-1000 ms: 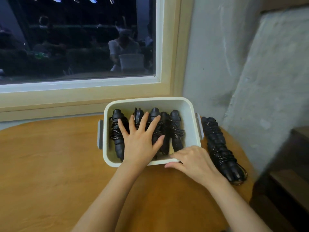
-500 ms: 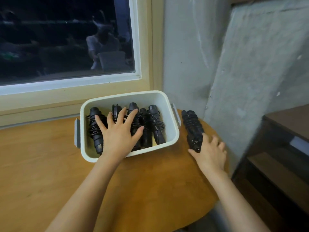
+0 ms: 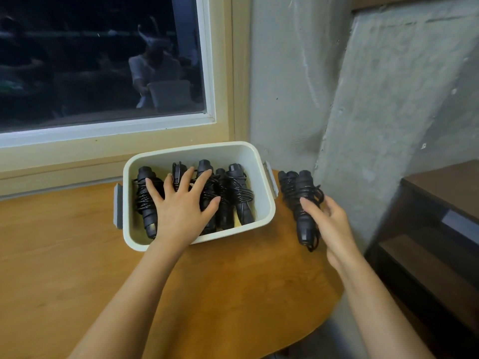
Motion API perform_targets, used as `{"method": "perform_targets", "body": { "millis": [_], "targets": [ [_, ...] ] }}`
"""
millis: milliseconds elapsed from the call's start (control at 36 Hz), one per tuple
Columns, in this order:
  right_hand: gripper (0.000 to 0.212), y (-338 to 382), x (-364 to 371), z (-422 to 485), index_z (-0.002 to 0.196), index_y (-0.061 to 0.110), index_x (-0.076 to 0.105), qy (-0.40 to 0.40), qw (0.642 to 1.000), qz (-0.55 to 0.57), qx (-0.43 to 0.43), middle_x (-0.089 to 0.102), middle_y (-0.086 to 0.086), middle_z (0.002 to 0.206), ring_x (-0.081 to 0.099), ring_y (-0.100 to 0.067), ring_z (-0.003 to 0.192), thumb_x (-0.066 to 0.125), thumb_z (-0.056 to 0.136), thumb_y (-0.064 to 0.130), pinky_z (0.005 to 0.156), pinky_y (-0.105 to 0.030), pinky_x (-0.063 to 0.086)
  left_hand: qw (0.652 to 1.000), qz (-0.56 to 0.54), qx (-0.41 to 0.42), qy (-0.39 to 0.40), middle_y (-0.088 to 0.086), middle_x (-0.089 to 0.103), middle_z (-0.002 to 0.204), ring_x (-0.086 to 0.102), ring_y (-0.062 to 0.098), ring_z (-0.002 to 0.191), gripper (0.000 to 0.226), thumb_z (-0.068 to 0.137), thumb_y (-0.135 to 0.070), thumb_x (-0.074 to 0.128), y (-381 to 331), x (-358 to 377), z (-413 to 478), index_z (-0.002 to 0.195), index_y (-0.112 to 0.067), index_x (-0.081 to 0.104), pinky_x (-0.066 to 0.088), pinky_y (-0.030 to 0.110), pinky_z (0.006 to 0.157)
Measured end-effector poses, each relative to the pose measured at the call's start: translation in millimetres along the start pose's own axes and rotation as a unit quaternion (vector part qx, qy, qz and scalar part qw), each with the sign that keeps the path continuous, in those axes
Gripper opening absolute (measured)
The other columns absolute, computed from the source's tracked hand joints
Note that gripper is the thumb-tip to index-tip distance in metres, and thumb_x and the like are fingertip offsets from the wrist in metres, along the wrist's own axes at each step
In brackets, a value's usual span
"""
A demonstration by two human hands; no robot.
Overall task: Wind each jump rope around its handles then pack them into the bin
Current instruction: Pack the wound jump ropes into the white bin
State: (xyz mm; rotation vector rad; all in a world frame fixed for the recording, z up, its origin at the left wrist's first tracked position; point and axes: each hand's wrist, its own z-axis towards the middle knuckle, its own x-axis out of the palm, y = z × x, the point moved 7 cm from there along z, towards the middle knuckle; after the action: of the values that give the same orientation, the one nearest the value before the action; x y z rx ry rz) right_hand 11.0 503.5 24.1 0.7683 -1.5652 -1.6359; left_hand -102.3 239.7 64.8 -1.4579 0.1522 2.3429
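Bench [image 3: 77,255], foreground. Right hand [image 3: 330,225]: thumb and fingers [image 3: 334,208] curled round the last wound rope [image 3: 298,193], which sits just right of the bin [image 3: 262,161], outside its wall. The grip is probably taken to lift it in. Left hand [image 3: 178,211]: fingers straight and spread, pressing flat on the packed ropes [image 3: 241,193] lying side by side in the bin, likely to keep them compact and leave room. Beyond are a window [image 3: 103,73] and a wall [image 3: 298,73].
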Motion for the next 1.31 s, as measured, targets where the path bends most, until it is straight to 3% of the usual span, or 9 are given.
{"method": "perform_targets", "body": {
  "millis": [167, 306, 417, 556, 750, 972, 1111, 1194, 1306],
  "targets": [
    [0.023, 34.4, 35.2, -7.7, 0.117, 0.029, 0.061, 0.052, 0.994, 0.083, -0.050, 0.074, 0.011, 0.099, 0.069, -0.003, 0.091, 0.063, 0.094, 0.023, 0.071, -0.017, 0.054, 1.000, -0.004, 0.002, 0.002, 0.000, 0.029, 0.160, 0.019, 0.044, 0.146, 0.060, 0.095, -0.066, 0.034, -1.0, 0.0, -1.1, 0.151, -0.043, 0.028, -0.011, 0.066, 0.112],
    [0.043, 48.0, 81.0, -6.2, 0.137, 0.020, 0.050, 0.106, 0.987, 0.099, -0.068, 0.069, 0.003, 0.118, 0.068, -0.007, 0.103, 0.061, 0.096, 0.020, 0.082, -0.023, 0.056, 1.000, 0.001, 0.004, 0.003, -0.001, 0.029, 0.160, 0.019, 0.043, 0.146, 0.066, 0.090, -0.070, 0.022, -1.9, -1.8, -2.9, 0.151, -0.045, 0.025, -0.012, 0.066, 0.112],
    [0.050, 45.6, 115.7, -2.5, 0.142, 0.019, 0.042, 0.119, 0.988, 0.026, -0.096, 0.060, 0.010, 0.120, 0.062, 0.009, 0.100, 0.062, 0.096, 0.020, 0.079, -0.012, 0.052, 1.000, 0.003, 0.001, -0.004, -0.003, 0.024, 0.162, 0.015, 0.042, 0.147, 0.062, 0.095, -0.067, 0.030, -1.4, -2.8, -3.7, 0.152, -0.045, 0.020, -0.012, 0.066, 0.113],
    [0.039, 39.8, 138.1, 8.1, 0.131, 0.026, 0.044, 0.098, 0.983, -0.073, -0.137, 0.056, 0.010, 0.120, 0.055, -0.008, 0.115, 0.062, 0.096, 0.026, 0.101, -0.037, 0.050, 1.000, 0.003, -0.008, 0.005, -0.002, 0.023, 0.162, 0.014, 0.042, 0.148, 0.063, 0.095, -0.066, 0.033, 1.6, -3.0, -1.3, 0.152, -0.045, 0.019, -0.012, 0.066, 0.113],
    [0.049, 27.6, 150.9, 10.9, 0.142, 0.028, 0.030, 0.115, 0.970, -0.158, -0.148, 0.052, 0.004, 0.134, 0.055, -0.017, 0.121, 0.055, 0.100, 0.024, 0.099, -0.045, 0.052, 1.000, 0.002, 0.003, 0.002, -0.003, 0.030, 0.160, 0.021, 0.041, 0.146, 0.073, 0.084, -0.072, 0.012, 9.4, -3.7, -2.3, 0.151, -0.045, 0.023, -0.009, 0.066, 0.114],
    [0.065, 33.3, 157.1, 3.3, 0.148, 0.017, 0.028, 0.075, 0.922, -0.308, -0.223, 0.047, -0.004, 0.141, 0.050, -0.020, 0.125, 0.062, 0.096, 0.034, 0.092, -0.027, 0.048, 1.000, -0.016, -0.002, -0.009, -0.004, 0.030, 0.160, 0.019, 0.039, 0.148, 0.064, 0.093, -0.065, 0.040, 10.1, -8.0, -4.1, 0.151, -0.043, 0.025, -0.012, 0.064, 0.114],
    [0.102, 31.9, 163.2, -2.4, 0.155, 0.032, -0.011, 0.024, 0.904, -0.344, -0.252, 0.028, -0.007, 0.158, 0.042, -0.027, 0.137, 0.066, 0.090, 0.044, 0.101, -0.043, 0.051, 0.999, -0.034, -0.012, -0.010, -0.003, 0.038, 0.156, 0.027, 0.042, 0.144, 0.065, 0.089, -0.066, 0.036, 10.7, -9.4, -6.3, 0.148, -0.040, 0.036, -0.007, 0.065, 0.115],
    [0.103, 35.9, 167.4, -3.1, 0.152, 0.043, -0.017, 0.019, 0.881, -0.385, -0.274, 0.031, -0.010, 0.153, 0.048, -0.027, 0.130, 0.066, 0.090, 0.046, 0.093, -0.039, 0.053, 0.999, -0.033, -0.003, -0.017, -0.004, 0.039, 0.156, 0.027, 0.042, 0.144, 0.064, 0.089, -0.066, 0.037, 11.8, -11.4, -7.9, 0.148, -0.039, 0.036, -0.006, 0.066, 0.116],
    [0.096, 34.2, 165.5, -3.6, 0.156, 0.036, -0.010, -0.015, 0.879, -0.394, -0.268, 0.043, -0.013, 0.138, 0.056, -0.025, 0.113, 0.063, 0.094, 0.041, 0.081, -0.032, 0.054, 0.999, -0.037, -0.019, -0.023, -0.004, 0.037, 0.157, 0.025, 0.042, 0.145, 0.064, 0.090, -0.063, 0.047, 12.6, -14.5, -10.7, 0.149, -0.038, 0.035, -0.005, 0.064, 0.117]
  ]
}}
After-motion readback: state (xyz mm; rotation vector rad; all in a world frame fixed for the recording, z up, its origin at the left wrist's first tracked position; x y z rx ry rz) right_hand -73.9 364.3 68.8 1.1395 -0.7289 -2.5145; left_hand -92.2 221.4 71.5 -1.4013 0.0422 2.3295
